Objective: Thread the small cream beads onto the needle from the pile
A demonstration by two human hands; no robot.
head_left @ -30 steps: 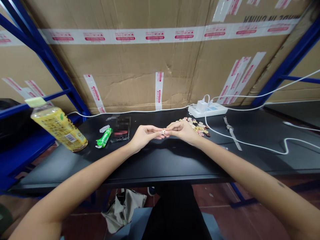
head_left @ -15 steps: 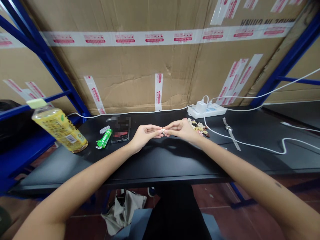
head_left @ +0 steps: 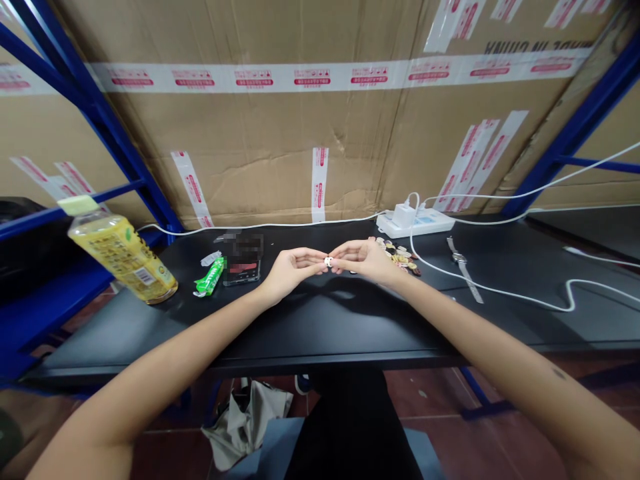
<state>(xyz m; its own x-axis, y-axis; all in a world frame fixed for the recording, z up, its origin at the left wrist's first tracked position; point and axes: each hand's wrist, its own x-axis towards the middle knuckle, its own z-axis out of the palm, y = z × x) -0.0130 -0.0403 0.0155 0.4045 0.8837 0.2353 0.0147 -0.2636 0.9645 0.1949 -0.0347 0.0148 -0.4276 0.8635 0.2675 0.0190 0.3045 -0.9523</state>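
Where the left hand [head_left: 289, 273] and the right hand [head_left: 369, 263] almost meet, a small white piece [head_left: 328, 262] sits pinched between their fingertips, raised over the black surface [head_left: 320, 327]. Both hands are closed on it, thumb against fingers, one from each side, so neither is clearly nearer: it lies directly right of the left fingertips and directly left of the right ones. The line from hand to hand runs sideways across the view, roughly parallel to the front edge of the surface. The piece shows dark marks, but too little of it is visible to say what it is or which way its long axis points.

Just beyond the right hand, and partly hidden by it, lies a pile of small pieces [head_left: 400, 256] in pink, cream, yellow and dark brown; of the two hands, the right is the nearer to it. Behind the pile stands a white power strip [head_left: 433, 225], from which a white cable [head_left: 505, 291] curves to the right, crossing the strap of a wristwatch [head_left: 459, 257].

Left of the left hand, well apart from the held piece, are a partly blurred flat case [head_left: 244, 276], a green wrapper [head_left: 211, 277] just beside it, and a tilted-looking bottle [head_left: 123, 250] with a yellow label.
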